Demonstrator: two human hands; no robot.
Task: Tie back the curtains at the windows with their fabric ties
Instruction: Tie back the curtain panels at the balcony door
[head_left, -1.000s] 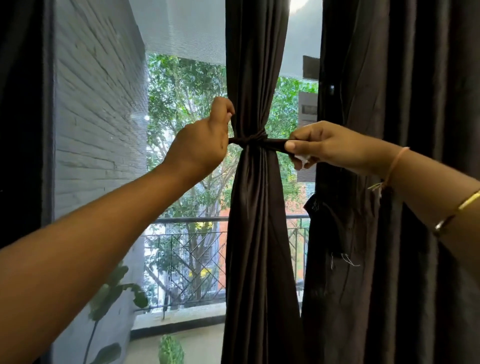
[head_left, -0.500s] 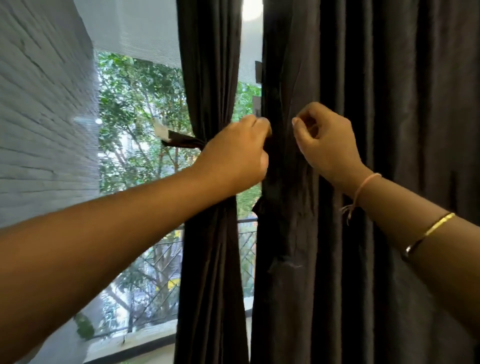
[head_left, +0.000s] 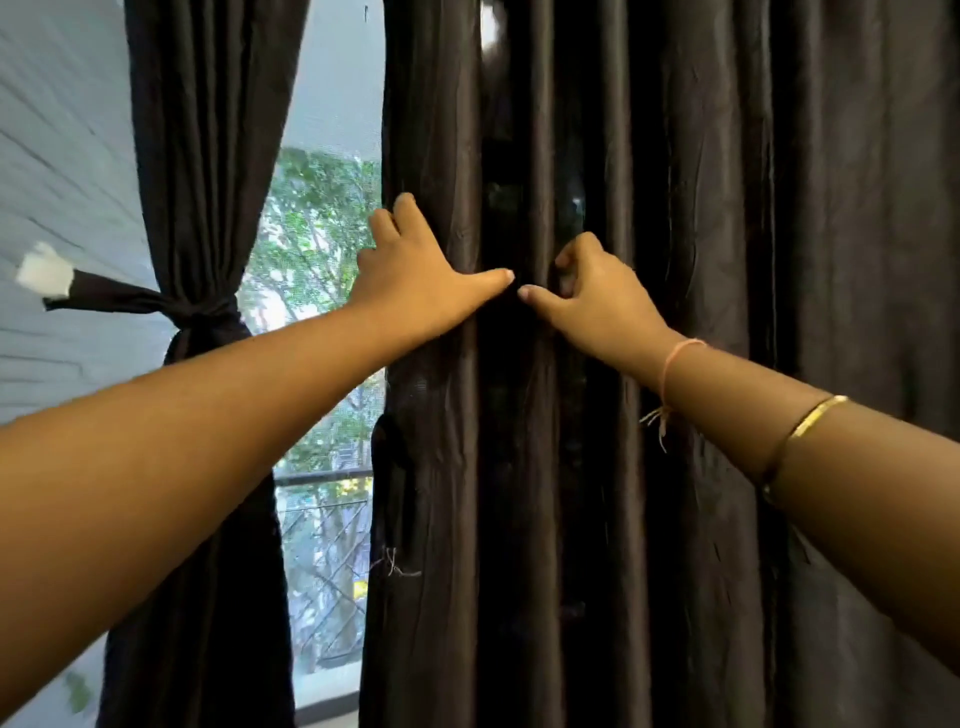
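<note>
A dark narrow curtain (head_left: 208, 156) hangs at the left, gathered at its waist by a dark fabric tie (head_left: 130, 299) whose white-tipped end sticks out to the left. To its right hangs a wide dark curtain (head_left: 727, 208), loose and in long folds. My left hand (head_left: 421, 275) holds this curtain's left edge, fingers wrapped round the edge and thumb stretched right across the front. My right hand (head_left: 602, 296) is close beside it, fingers curled into a fold of the same curtain and thumb pointing left. The two thumbs nearly meet.
Between the two curtains a strip of window (head_left: 322, 234) shows trees and a metal balcony railing (head_left: 322, 478) outside. A grey brick wall (head_left: 62, 156) lies beyond the glass at the far left. The window sill runs along the bottom.
Both hands have let go of the tie on the narrow curtain and moved right onto the wide curtain. The view has swung right, leaving the tied curtain at the left.
</note>
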